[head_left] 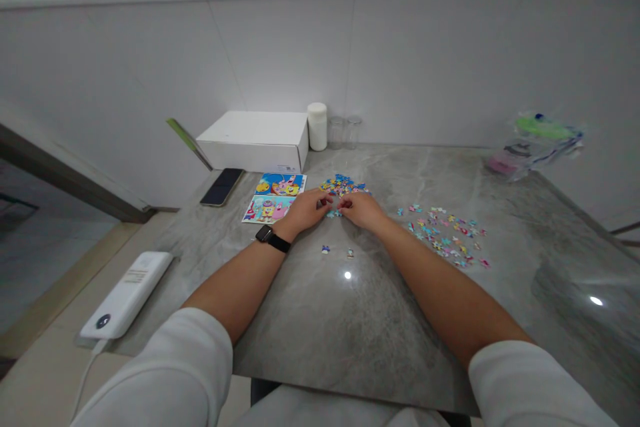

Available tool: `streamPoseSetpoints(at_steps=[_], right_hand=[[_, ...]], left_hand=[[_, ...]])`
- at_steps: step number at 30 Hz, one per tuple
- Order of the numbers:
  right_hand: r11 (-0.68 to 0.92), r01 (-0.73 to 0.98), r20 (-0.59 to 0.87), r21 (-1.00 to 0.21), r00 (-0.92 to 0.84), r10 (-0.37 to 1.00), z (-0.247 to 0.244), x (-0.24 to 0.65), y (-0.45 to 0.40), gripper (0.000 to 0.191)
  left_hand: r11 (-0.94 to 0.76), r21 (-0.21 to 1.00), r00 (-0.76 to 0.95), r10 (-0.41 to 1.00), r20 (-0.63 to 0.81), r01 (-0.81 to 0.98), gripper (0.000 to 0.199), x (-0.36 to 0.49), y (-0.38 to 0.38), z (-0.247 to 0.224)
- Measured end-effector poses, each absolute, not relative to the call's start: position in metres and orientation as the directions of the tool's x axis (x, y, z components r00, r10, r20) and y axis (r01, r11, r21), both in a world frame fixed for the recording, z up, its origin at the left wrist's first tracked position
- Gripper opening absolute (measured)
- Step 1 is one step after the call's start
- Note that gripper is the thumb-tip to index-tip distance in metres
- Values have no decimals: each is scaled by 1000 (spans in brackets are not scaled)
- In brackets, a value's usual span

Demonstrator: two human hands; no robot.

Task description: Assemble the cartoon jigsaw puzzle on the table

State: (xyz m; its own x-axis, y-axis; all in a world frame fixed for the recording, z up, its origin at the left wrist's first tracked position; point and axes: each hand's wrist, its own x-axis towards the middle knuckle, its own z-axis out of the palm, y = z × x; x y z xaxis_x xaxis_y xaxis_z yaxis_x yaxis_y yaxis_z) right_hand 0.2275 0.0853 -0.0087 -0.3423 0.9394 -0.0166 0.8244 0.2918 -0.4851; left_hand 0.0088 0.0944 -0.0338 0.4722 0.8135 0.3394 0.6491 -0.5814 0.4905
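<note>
My left hand [309, 209] and my right hand [362, 209] are close together over the table, fingertips nearly meeting. Fingers on both hands are bent into a pinch at small light-blue puzzle pieces [334, 213], which the fingers partly cover. Just beyond my hands lies a heap of colourful puzzle pieces [344, 183]. Two loose pieces lie nearer to me, a dark blue piece [325, 249] and a pale piece [351, 253]. Left of my left hand are two cartoon picture cards [267, 209], one above the other. A black watch [273, 237] is on my left wrist.
More puzzle pieces [453, 237] lie spread at the right. A white box [255, 137], a white bottle [317, 127] and two clear glasses [353, 133] stand by the wall. A phone [222, 187], a corded white power bank [127, 295] and a plastic bag [535, 143] rest near the edges.
</note>
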Motion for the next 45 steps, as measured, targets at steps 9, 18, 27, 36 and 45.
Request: streamPoseSetpoints(at_steps=[9, 18, 27, 36, 45], right_hand=[[300, 837, 1, -458, -337, 941, -14, 223, 85, 16], [317, 875, 23, -367, -332, 943, -5, 214, 73, 21], [337, 887, 19, -314, -349, 937, -3, 210, 71, 23], [313, 888, 102, -336, -296, 950, 2, 225, 80, 21], [315, 860, 217, -401, -245, 945, 23, 242, 86, 20]], left_hand=[[-644, 468, 567, 762, 314, 605, 10, 2, 97, -32], [-641, 454, 582, 762, 283, 619, 9, 3, 97, -31], [-684, 472, 610, 722, 328, 556, 9, 3, 97, -31], [-759, 382, 691, 645, 327, 527, 17, 4, 98, -30], [-796, 219, 750, 605, 267, 564, 23, 8, 92, -16]])
